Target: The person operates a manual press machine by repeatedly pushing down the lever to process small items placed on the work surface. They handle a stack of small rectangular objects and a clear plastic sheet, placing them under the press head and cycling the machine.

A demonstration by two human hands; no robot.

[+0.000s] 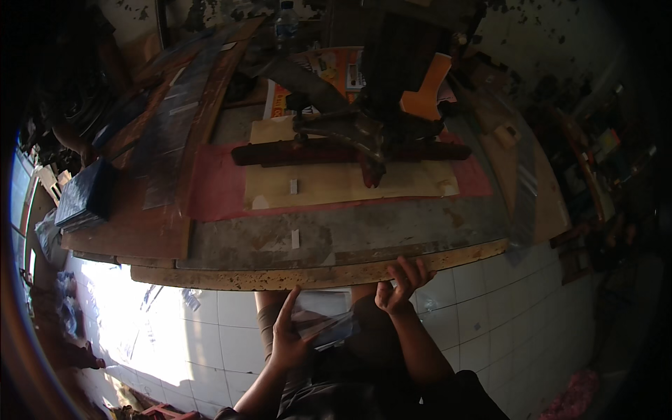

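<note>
My left hand [285,334] is below the front edge of the workbench, over my lap, with one finger stretched up to the wooden edge strip [231,278]. It grips a clear plastic sheet [325,322], though its other fingers are partly hidden. On the right, the spread, bent fingers of my right hand [402,285] rest against the same strip, holding nothing. Above the bench stands a dark metal press [371,129] with a long bar [350,152] across a cream sheet [357,183] and a pink sheet [217,178]. Two small pale pieces lie in front, one on the cream sheet.
At left, a brown board [157,224] carries clear plastic strips [175,133] and a dark blue stack [87,194]. An orange piece [428,87] stands behind the press, and a plastic bottle [286,22] at the back. White floor tiles [483,301] show below.
</note>
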